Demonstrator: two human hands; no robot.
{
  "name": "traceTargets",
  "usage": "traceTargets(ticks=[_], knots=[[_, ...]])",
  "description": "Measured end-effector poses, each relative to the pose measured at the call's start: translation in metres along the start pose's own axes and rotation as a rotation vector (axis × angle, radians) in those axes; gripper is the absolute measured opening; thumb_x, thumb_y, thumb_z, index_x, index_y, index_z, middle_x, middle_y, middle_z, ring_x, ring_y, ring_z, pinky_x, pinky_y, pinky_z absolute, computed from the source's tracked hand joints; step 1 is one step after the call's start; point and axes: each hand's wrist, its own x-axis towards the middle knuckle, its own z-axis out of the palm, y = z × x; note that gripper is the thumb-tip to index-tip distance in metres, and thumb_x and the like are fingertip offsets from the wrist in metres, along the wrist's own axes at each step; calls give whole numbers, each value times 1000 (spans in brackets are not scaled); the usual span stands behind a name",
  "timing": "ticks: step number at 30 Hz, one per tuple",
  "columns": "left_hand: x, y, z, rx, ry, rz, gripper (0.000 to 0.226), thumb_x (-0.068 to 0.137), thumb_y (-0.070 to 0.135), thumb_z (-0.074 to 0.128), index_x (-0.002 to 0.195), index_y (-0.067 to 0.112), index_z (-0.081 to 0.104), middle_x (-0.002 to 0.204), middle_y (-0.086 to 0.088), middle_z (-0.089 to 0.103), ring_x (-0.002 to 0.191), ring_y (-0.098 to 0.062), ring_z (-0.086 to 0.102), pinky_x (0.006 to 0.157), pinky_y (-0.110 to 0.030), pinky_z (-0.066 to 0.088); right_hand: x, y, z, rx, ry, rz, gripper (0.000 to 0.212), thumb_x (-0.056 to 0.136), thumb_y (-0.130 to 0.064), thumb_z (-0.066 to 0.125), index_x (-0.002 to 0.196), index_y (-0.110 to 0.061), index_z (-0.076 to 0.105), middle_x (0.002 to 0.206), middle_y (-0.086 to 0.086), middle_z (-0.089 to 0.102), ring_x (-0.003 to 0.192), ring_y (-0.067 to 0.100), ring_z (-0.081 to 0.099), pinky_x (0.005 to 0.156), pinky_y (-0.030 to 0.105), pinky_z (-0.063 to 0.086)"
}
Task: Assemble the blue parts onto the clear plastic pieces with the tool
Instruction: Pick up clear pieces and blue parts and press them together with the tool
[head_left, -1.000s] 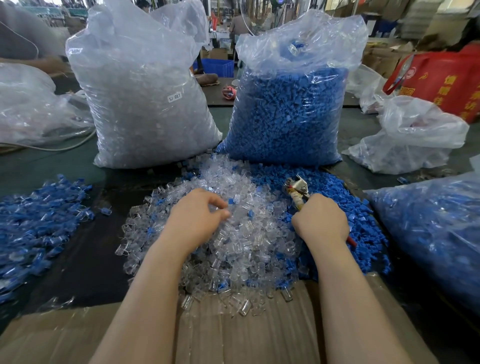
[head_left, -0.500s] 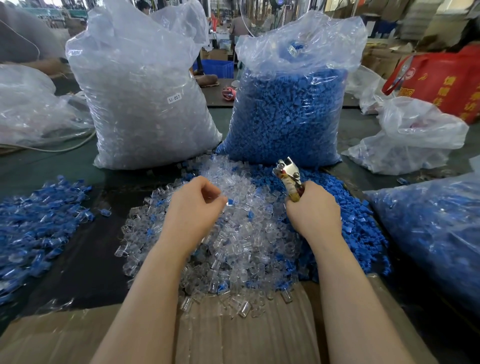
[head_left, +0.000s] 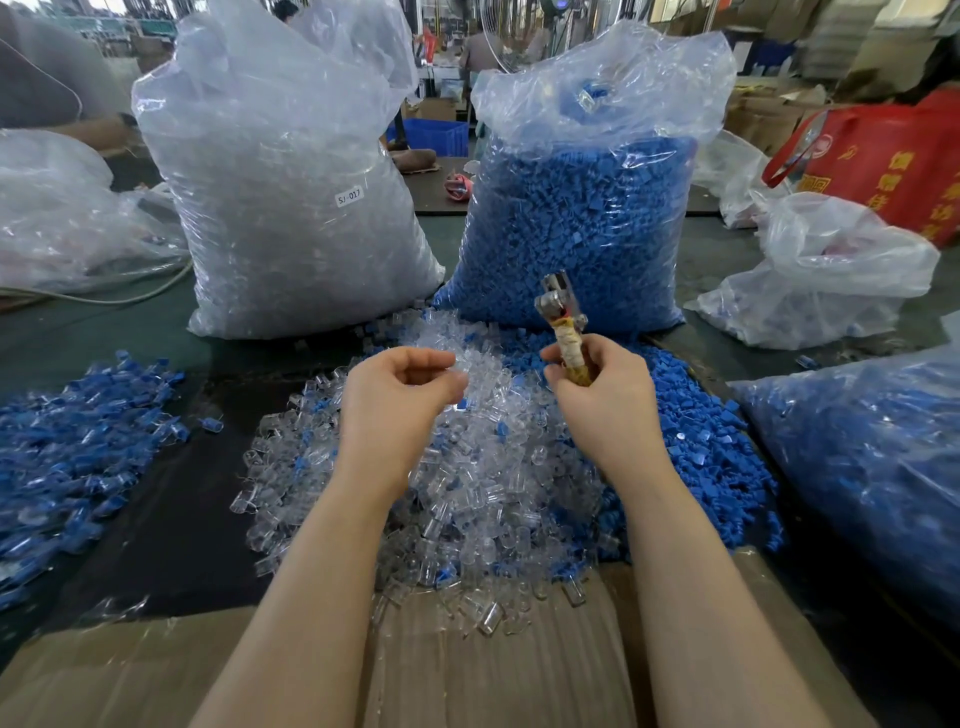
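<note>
A dark green tabletop (head_left: 104, 332) runs back into a busy workshop lit by daylight. A blue crate (head_left: 434, 136) stands far behind, a red bag (head_left: 893, 161) with yellow characters at the right, and cardboard boxes (head_left: 769, 117) stacked near it. Brown cardboard (head_left: 130, 675) covers the near edge.

Both forearms are bare, the left hand (head_left: 395, 410) and right hand (head_left: 608, 410) ungloved.

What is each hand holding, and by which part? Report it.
The right hand grips the tool by its tape-wrapped handle, metal head upward. The left hand is curled at the fingertips; what it pinches, if anything, cannot be told.
</note>
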Motion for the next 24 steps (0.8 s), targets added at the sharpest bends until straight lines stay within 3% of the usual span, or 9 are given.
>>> traceTargets(ticks=[2, 4, 12, 15, 20, 24], knots=[[0, 2, 2, -75, -15, -34, 16, 78, 6, 80, 88, 18, 73, 77, -1, 75, 72, -11, 72, 66, -17, 54, -3, -6, 4, 79, -37, -32, 18, 88, -14, 67, 87, -32, 66, 67, -20, 62, 60, -7, 55, 54, 7, 37], [-2, 4, 5, -142, -30, -61, 18, 76, 3, 79, 87, 16, 74, 75, -2, 75, 72, -13, 71, 64, -16, 55, -6, -12, 10, 121, -53, -72, 18, 87, -15, 69, 84, -32, 63, 67, -24, 62, 64, -8, 56, 57, 6, 38], [-3, 7, 10, -157, 34, -28, 20, 73, -1, 80, 84, 14, 72, 72, -4, 73, 70, -18, 69, 63, -20, 56, -14, -22, 19, 131, -25, -174, 15, 82, -19, 75, 88, -19, 61, 75, -10, 63, 69, 4, 58, 67, 23, 48], [-3, 8, 11, -131, 39, -13, 18, 72, 3, 82, 84, 14, 73, 71, -3, 74, 70, -17, 71, 63, -20, 56, -14, -21, 20, 129, 3, -179, 15, 82, -19, 74, 89, -21, 60, 75, -10, 64, 69, 3, 58, 64, 18, 46], [-5, 9, 11, -94, 38, 19, 15, 73, 6, 83, 82, 15, 75, 71, -2, 75, 72, -16, 73, 67, -22, 58, -15, -21, 20, 97, 24, -198, 15, 83, -21, 73, 88, -24, 59, 75, -11, 64, 70, 6, 60, 67, 28, 50], [-7, 12, 11, -72, 41, 34, 16, 73, 4, 83, 79, 17, 76, 70, 0, 75, 72, -16, 73, 69, -24, 58, -16, -22, 20, 87, 30, -234, 18, 83, -22, 73, 86, -27, 57, 72, -12, 63, 69, 4, 59, 64, 24, 48]])
